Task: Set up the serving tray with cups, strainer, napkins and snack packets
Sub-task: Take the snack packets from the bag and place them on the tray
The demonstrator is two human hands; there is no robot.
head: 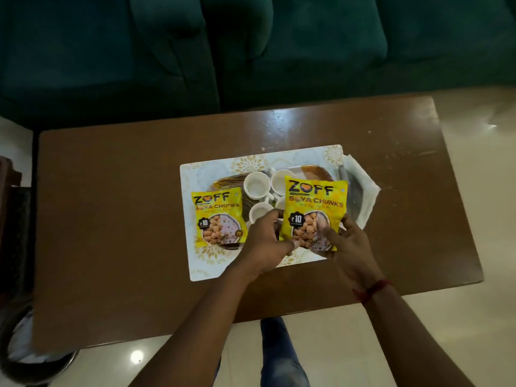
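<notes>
Table (111,219): brown wood, it carries a white patterned mat (192,263) with the serving tray (223,183) on it.
Left packet (218,219): yellow soya chunks, it lies flat on the tray's left side.
Cups (256,185): white, grouped in the tray's middle.
Left hand (265,244): fingers pinch the second packet's lower left corner.
Second packet (314,213): raised over the cups — held by both hands.
Right hand (346,244): closed on its lower right edge.
Napkins (360,188): white, at the tray's right end.

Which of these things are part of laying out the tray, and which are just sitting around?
Part of the job:
tray
cups
napkins
left packet
right packet, held by left hand and right hand

Just around:
table
sofa
placemat
</notes>
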